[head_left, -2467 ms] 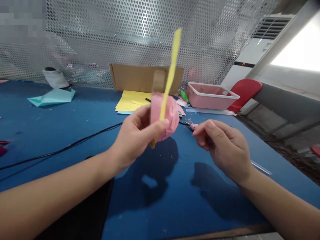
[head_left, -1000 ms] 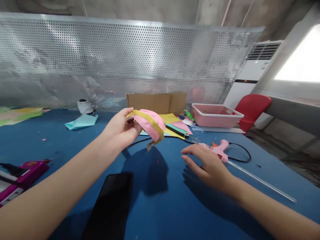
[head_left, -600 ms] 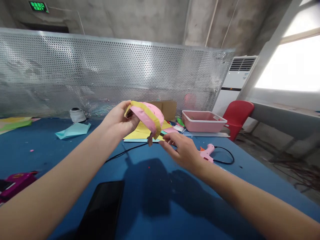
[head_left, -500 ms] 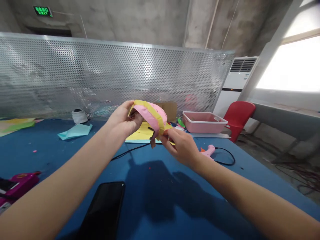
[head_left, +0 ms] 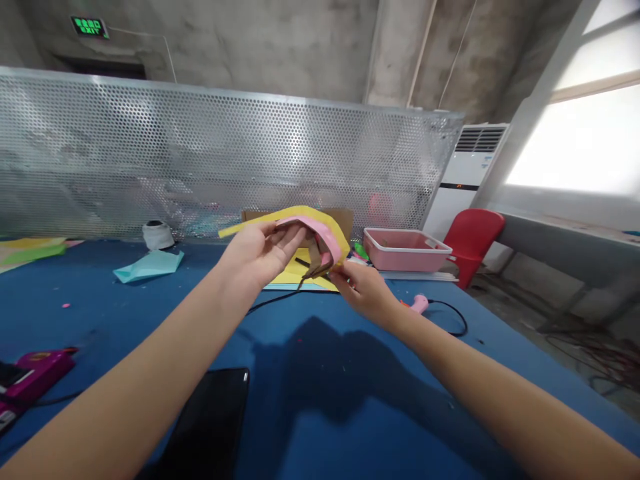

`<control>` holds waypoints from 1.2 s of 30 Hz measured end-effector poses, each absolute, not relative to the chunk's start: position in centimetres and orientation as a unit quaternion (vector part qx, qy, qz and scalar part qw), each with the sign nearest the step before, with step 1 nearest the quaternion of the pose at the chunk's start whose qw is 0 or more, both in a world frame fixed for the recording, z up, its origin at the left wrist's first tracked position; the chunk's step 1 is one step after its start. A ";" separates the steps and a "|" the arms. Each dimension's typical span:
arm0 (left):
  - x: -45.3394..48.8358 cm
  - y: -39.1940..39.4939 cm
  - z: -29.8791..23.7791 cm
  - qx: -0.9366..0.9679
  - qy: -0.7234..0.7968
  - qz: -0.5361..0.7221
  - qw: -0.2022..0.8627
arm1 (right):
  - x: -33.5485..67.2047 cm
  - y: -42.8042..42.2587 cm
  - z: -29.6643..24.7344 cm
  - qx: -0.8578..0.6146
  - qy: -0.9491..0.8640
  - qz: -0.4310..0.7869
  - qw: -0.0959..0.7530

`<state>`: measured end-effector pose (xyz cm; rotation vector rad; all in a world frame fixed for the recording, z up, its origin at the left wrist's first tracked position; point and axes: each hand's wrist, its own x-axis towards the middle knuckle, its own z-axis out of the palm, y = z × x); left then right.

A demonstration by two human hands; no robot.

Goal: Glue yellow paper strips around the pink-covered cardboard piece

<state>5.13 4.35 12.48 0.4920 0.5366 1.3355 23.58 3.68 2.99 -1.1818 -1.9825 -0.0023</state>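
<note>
My left hand [head_left: 260, 257] is closed around the left side of a curved paper-and-cardboard craft piece [head_left: 326, 235], raised above the table. Its band is pink, with bare brown cardboard on the inside. A yellow paper strip [head_left: 338, 229] follows the outer edge, and its free end sticks out to the left beyond my left hand. At the lower right end, the fingers of my right hand [head_left: 365, 288] pinch the yellow edge. Behind the piece lie yellow paper sheets [head_left: 294, 273], partly covered from view.
A black phone [head_left: 213, 420] lies at the front of the blue table. To the right are a pink glue gun [head_left: 420, 303] with its cord and a pink basin [head_left: 407, 257]. Light blue paper [head_left: 150, 265], a white roll [head_left: 158, 235] and a magenta device [head_left: 43, 373] are left.
The craft piece has turned, showing more of its brown inside. The yellow strip's end now extends leftward past my left hand. My right hand has shifted slightly right.
</note>
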 end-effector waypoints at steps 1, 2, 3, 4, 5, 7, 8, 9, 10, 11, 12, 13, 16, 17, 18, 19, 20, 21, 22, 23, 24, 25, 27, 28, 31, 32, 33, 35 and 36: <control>5.3 4.0 12.5 0.249 0.246 0.606 0.715 | 23.9 3.9 2.9 -0.479 -0.776 0.006 0.410; 5.4 3.8 12.4 0.274 0.252 0.606 0.703 | 24.3 4.1 2.8 -0.492 -0.761 0.011 0.422; 5.5 3.6 12.3 0.298 0.258 0.609 0.689 | 24.7 4.2 2.7 -0.506 -0.743 0.014 0.438; 5.7 3.6 12.2 0.321 0.263 0.611 0.674 | 25.0 4.2 2.7 -0.517 -0.723 0.016 0.458; 5.9 3.5 12.0 0.344 0.266 0.613 0.660 | 25.4 4.1 2.8 -0.525 -0.702 0.018 0.480; 6.5 3.5 11.3 0.387 0.263 0.611 0.639 | 26.0 3.5 3.0 -0.526 -0.672 0.024 0.522; 6.8 3.5 10.8 0.407 0.261 0.603 0.634 | 26.2 3.0 3.2 -0.520 -0.663 0.027 0.538; 7.3 3.4 10.4 0.425 0.259 0.593 0.633 | 26.2 2.4 3.4 -0.510 -0.659 0.030 0.551; 7.8 3.2 9.9 0.441 0.260 0.578 0.635 | 26.2 1.9 3.6 -0.499 -0.660 0.033 0.560; 8.3 3.0 9.4 0.455 0.264 0.562 0.638 | 26.2 1.4 3.8 -0.488 -0.664 0.036 0.566; 8.7 2.7 9.0 0.465 0.270 0.546 0.642 | 26.1 0.9 3.9 -0.477 -0.669 0.039 0.569; 9.1 2.5 8.7 0.472 0.276 0.536 0.643 | 25.9 0.5 4.0 -0.467 -0.675 0.042 0.569; 9.9 2.1 8.2 0.484 0.291 0.510 0.649 | 25.7 0.1 4.0 -0.450 -0.693 0.055 0.561; 9.9 2.0 8.2 0.486 0.295 0.503 0.651 | 25.6 0.1 4.0 -0.447 -0.698 0.058 0.557; 10.0 2.1 8.2 0.489 0.298 0.497 0.652 | 25.6 0.1 3.9 -0.444 -0.703 0.061 0.552; 10.0 2.1 8.1 0.491 0.302 0.492 0.652 | 25.6 0.2 3.8 -0.443 -0.708 0.063 0.547; 9.9 2.2 8.1 0.493 0.305 0.490 0.651 | 25.7 0.2 3.7 -0.442 -0.711 0.064 0.543; 9.9 2.3 8.1 0.495 0.309 0.487 0.649 | 25.7 0.3 3.6 -0.442 -0.714 0.066 0.539; 9.9 2.4 8.0 0.497 0.312 0.485 0.649 | 25.7 0.3 3.6 -0.442 -0.717 0.068 0.535; 9.9 2.4 7.9 0.499 0.313 0.481 0.649 | 25.8 0.3 3.6 -0.443 -0.718 0.071 0.532; 9.9 2.5 7.9 0.499 0.314 0.478 0.652 | 25.8 0.3 3.5 -0.443 -0.720 0.075 0.529; 9.9 2.6 7.8 0.496 0.315 0.475 0.656 | 25.8 0.4 3.5 -0.444 -0.720 0.080 0.527; 9.8 2.7 7.7 0.482 0.313 0.470 0.670 | 25.9 0.4 3.5 -0.445 -0.719 0.090 0.526; 9.8 2.7 7.7 0.471 0.312 0.468 0.680 | 25.9 0.5 3.5 -0.446 -0.716 0.096 0.528; 9.6 3.2 7.8 0.420 0.313 0.471 0.710 | 26.1 0.8 3.2 -0.442 -0.700 0.112 0.550; 9.5 3.4 7.9 0.397 0.315 0.478 0.718 | 26.2 0.9 3.1 -0.438 -0.693 0.116 0.561; 9.4 3.7 7.9 0.371 0.318 0.487 0.724 | 26.2 1.0 3.0 -0.434 -0.685 0.119 0.573; 9.2 4.4 8.1 0.323 0.319 0.507 0.733 | 26.4 1.4 2.6 -0.428 -0.670 0.118 0.596; 9.1 4.7 8.2 0.301 0.317 0.513 0.738 | 26.4 1.5 2.4 -0.426 -0.663 0.116 0.605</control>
